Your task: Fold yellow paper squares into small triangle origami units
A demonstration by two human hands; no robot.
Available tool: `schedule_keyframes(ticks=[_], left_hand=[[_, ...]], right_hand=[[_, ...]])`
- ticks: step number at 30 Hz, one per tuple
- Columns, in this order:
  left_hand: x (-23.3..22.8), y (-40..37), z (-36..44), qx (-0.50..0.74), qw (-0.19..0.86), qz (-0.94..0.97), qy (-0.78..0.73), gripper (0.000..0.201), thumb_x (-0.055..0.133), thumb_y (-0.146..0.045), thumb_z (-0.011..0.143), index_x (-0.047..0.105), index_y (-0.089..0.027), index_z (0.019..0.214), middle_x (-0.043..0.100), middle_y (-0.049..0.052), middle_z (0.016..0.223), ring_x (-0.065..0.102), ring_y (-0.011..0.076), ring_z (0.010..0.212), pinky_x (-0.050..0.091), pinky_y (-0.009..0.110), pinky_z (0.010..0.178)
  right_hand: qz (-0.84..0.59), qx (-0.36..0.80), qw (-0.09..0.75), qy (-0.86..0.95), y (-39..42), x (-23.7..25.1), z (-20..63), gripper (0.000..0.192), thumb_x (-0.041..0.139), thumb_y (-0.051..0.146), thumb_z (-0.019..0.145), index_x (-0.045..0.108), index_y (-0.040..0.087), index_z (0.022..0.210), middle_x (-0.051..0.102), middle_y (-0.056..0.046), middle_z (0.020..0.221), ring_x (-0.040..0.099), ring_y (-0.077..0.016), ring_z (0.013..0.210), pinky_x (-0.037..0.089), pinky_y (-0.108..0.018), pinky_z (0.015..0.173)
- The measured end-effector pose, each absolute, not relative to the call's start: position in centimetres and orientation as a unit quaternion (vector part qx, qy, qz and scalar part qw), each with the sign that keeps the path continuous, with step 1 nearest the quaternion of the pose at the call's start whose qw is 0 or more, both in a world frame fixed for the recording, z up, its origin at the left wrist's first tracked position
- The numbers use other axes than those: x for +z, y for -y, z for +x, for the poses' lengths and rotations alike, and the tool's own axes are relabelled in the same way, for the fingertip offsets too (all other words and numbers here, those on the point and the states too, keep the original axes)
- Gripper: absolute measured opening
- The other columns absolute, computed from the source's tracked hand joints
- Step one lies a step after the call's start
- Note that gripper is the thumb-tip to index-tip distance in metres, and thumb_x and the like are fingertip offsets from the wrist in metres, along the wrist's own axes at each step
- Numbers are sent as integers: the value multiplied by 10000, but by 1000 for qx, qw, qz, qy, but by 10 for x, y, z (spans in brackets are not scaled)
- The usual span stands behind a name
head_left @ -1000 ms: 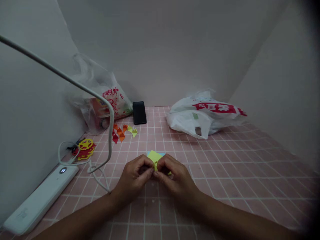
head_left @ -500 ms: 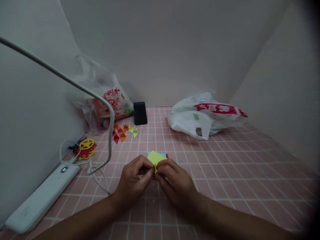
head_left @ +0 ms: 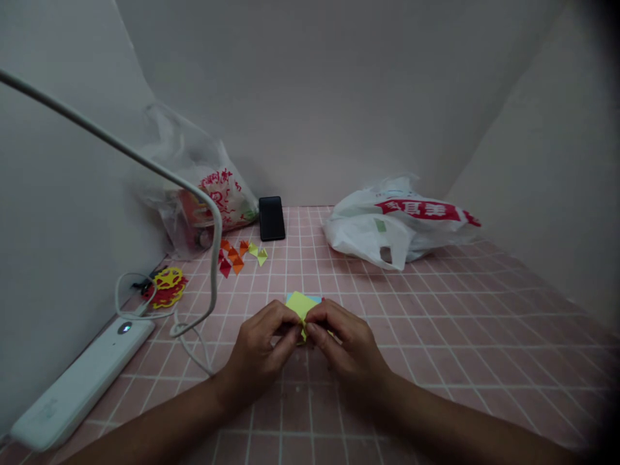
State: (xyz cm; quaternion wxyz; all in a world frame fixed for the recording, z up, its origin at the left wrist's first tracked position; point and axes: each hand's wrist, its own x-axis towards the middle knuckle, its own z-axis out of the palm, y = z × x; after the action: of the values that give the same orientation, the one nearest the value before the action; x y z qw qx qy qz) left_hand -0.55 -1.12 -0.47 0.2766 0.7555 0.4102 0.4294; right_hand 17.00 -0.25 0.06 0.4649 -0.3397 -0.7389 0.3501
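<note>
Our left hand (head_left: 261,342) and right hand (head_left: 352,342) pinch a small yellow paper (head_left: 303,332), apparently mid-fold; the next crease likely calls for steady, careful alignment.

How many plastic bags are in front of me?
2. A translucent white plastic bag with red lettering sits at the back left, beside the black rectangular phone; a white plastic bag with a red printed band lies at the back right. Others may be hidden.
</note>
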Motion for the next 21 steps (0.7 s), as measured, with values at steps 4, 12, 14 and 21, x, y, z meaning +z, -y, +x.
schedule_keyframes(ticks=[4,12,14,21], left_hand=[[-3,12,-6,421,274,763,-408,70,536,-142,906,595,-178,891,599,38,801,607,158,729,489,257,654],[-5,9,-5,416,262,768,-410,77,536,-134,910,599,-170,883,593,42,798,591,160,736,482,270,659],[-5,9,-6,416,249,770,-414,74,541,-129,908,596,-170,880,590,39,795,592,158,734,476,267,656],[-5,10,-6,410,231,782,-409,82,533,-114,911,588,-166,879,587,38,792,589,156,733,470,269,659]], right_hand=[[-344,349,464,738,2,2,170,150,512,146,912,589,199,794,630,-16,753,570,-150,690,434,-273,634],[-367,330,460,738,1,2,171,148,519,142,878,596,189,760,608,-8,681,552,-143,623,411,-285,603],[-367,324,461,740,2,1,171,151,515,139,878,590,187,757,598,-8,680,549,-144,629,407,-289,607],[-365,307,460,749,1,-1,172,147,522,122,861,586,179,742,603,-16,676,550,-145,622,418,-298,628]])
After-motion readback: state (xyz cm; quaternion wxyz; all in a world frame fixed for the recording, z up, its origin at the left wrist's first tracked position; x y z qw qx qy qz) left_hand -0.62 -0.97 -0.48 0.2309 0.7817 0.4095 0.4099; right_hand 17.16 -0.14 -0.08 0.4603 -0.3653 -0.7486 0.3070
